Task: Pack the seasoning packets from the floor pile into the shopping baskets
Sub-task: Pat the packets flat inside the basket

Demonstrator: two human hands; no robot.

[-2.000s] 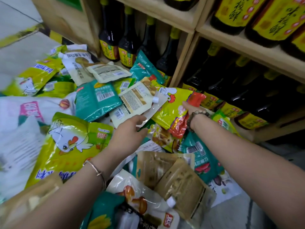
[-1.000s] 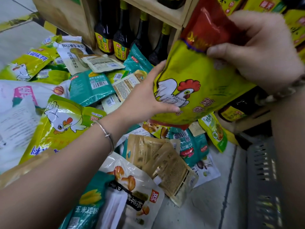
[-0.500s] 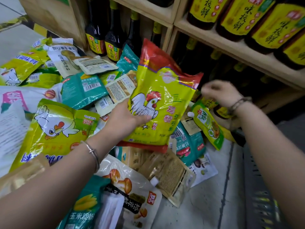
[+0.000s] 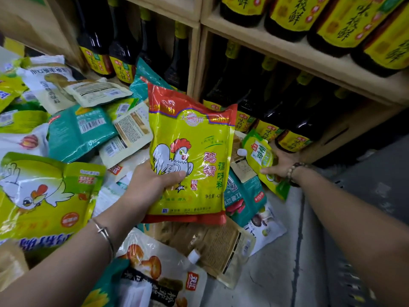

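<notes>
My left hand (image 4: 150,185) grips a yellow and red chicken-seasoning packet (image 4: 194,156) by its lower left side and holds it upright above the pile. Lower at the right, my right hand (image 4: 280,163) holds a small green spouted pouch (image 4: 262,156) near the bottom shelf. Seasoning packets cover the floor: a big yellow chicken packet (image 4: 44,196), a teal packet (image 4: 81,129), a tan pouch (image 4: 217,247) and a white mushroom pouch (image 4: 159,273). A grey basket (image 4: 354,273) shows at the lower right edge, mostly behind my right arm.
Wooden shelves (image 4: 287,52) with dark sauce bottles (image 4: 124,52) stand right behind the pile. Bare grey floor (image 4: 272,273) lies between the packets and the basket.
My right hand let go of the chicken packet and dropped to the green spouted pouch, taking hold of it. My left hand now holds the chicken packet alone, upright.
</notes>
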